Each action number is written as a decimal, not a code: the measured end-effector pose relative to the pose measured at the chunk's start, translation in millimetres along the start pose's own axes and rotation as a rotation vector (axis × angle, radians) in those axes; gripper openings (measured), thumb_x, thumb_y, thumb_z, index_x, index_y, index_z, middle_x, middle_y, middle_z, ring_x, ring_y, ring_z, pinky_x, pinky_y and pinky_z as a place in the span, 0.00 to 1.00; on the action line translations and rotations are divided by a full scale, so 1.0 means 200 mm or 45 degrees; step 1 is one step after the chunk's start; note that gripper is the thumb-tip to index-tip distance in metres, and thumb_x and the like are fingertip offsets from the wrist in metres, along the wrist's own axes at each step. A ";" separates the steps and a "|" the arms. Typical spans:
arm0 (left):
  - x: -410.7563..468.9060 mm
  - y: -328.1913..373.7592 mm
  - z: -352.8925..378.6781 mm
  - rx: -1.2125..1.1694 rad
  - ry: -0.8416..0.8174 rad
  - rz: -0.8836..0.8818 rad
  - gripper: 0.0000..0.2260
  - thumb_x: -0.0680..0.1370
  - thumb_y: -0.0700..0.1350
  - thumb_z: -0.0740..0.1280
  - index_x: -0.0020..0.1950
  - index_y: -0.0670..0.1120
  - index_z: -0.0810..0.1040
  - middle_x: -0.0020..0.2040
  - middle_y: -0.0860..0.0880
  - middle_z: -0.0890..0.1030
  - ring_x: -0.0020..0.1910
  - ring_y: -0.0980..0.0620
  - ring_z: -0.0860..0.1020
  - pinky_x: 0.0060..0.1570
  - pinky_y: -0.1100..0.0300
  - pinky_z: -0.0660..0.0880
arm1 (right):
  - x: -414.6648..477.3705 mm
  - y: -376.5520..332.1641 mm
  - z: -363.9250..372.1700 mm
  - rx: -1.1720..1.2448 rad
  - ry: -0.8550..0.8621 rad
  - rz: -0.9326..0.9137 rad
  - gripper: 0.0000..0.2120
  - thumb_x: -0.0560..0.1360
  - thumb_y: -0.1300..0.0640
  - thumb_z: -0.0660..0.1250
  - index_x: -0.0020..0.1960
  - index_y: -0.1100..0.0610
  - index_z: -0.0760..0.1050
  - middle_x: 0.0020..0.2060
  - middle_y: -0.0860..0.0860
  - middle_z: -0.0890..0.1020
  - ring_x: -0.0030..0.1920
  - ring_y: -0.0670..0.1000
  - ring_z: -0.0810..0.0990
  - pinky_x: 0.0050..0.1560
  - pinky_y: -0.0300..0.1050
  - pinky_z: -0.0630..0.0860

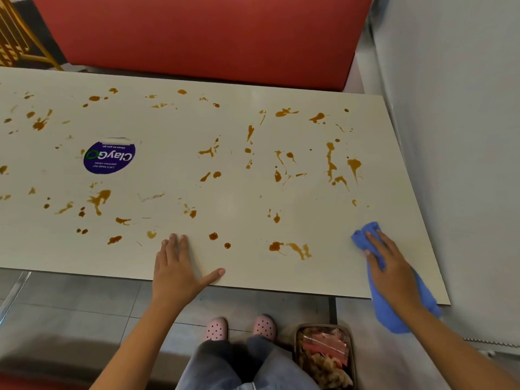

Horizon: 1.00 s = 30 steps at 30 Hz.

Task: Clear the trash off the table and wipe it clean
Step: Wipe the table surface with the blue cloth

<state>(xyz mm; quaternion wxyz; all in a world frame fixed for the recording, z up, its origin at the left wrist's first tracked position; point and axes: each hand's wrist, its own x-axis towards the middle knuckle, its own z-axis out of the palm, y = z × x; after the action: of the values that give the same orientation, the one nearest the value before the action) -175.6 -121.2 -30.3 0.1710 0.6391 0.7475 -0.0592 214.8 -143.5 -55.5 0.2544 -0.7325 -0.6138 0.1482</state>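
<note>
Counter (239, 204): pale top, spattered all over with brown sauce stains (330, 161), wall to wall.
Cloth (389, 311): blue, bunched, on the counter's near right corner; its tail hangs over the near edge.
Right grip (389, 266): fingers straight and close together, pressing flat on the cloth.
Left grip (176, 268): spread flat on bare counter by the near edge, thumb stretched out to the side, holding nothing.
Sticker (109, 157): round, dark blue, stuck on the counter's left half among the stains.
Bin (323, 356): on the floor (84, 305) under the near edge, filled with wrappers and scraps, just beside pink shoes (215, 329).
Seat (211, 32): red, along the counter's far side.
Wall (464, 136): grey, against the counter's right end.
</note>
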 end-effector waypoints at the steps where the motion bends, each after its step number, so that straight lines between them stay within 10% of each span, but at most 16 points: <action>1: 0.00 0.00 0.00 -0.005 0.001 0.002 0.68 0.47 0.82 0.29 0.76 0.40 0.48 0.76 0.39 0.49 0.75 0.40 0.47 0.73 0.49 0.47 | 0.02 -0.02 0.03 -0.025 0.065 0.092 0.18 0.78 0.63 0.60 0.67 0.58 0.70 0.68 0.57 0.69 0.65 0.60 0.71 0.57 0.45 0.70; 6: 0.00 0.00 0.00 -0.009 -0.006 0.005 0.68 0.47 0.82 0.28 0.76 0.40 0.48 0.76 0.39 0.49 0.75 0.40 0.47 0.73 0.49 0.47 | 0.06 -0.36 0.22 0.001 0.171 0.389 0.19 0.79 0.63 0.57 0.69 0.57 0.68 0.72 0.55 0.64 0.71 0.58 0.62 0.59 0.52 0.70; 10: 0.00 0.00 0.01 -0.017 -0.018 0.006 0.68 0.47 0.82 0.28 0.76 0.40 0.48 0.76 0.39 0.49 0.76 0.40 0.46 0.73 0.49 0.47 | -0.07 -0.58 0.37 0.135 0.002 0.078 0.18 0.79 0.61 0.58 0.68 0.51 0.70 0.71 0.50 0.66 0.69 0.47 0.65 0.55 0.31 0.65; 17: -0.01 0.00 0.00 0.012 -0.042 0.001 0.68 0.46 0.81 0.26 0.76 0.41 0.45 0.77 0.40 0.46 0.76 0.41 0.45 0.73 0.50 0.45 | -0.16 -0.34 0.21 0.116 -0.259 -0.323 0.19 0.77 0.55 0.56 0.67 0.51 0.70 0.68 0.45 0.67 0.66 0.38 0.64 0.62 0.21 0.58; 25: 0.00 0.00 0.01 0.023 -0.047 -0.004 0.67 0.46 0.80 0.25 0.76 0.41 0.43 0.77 0.40 0.44 0.76 0.41 0.43 0.73 0.50 0.44 | 0.00 -0.52 0.35 0.159 0.055 0.233 0.18 0.77 0.67 0.58 0.64 0.56 0.74 0.69 0.54 0.68 0.69 0.58 0.66 0.59 0.45 0.70; 30: 0.00 0.00 -0.01 0.049 -0.075 -0.010 0.67 0.45 0.80 0.24 0.76 0.42 0.41 0.77 0.41 0.43 0.76 0.42 0.42 0.73 0.50 0.44 | -0.10 -0.64 0.42 0.141 -0.215 -0.091 0.20 0.78 0.51 0.57 0.69 0.49 0.68 0.73 0.48 0.61 0.73 0.51 0.58 0.68 0.43 0.62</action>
<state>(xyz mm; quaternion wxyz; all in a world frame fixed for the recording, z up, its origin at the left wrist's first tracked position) -175.6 -120.8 -29.1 0.1805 0.6373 0.7434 -0.0929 60.8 -131.4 -55.4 0.2470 -0.6800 -0.6496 0.2338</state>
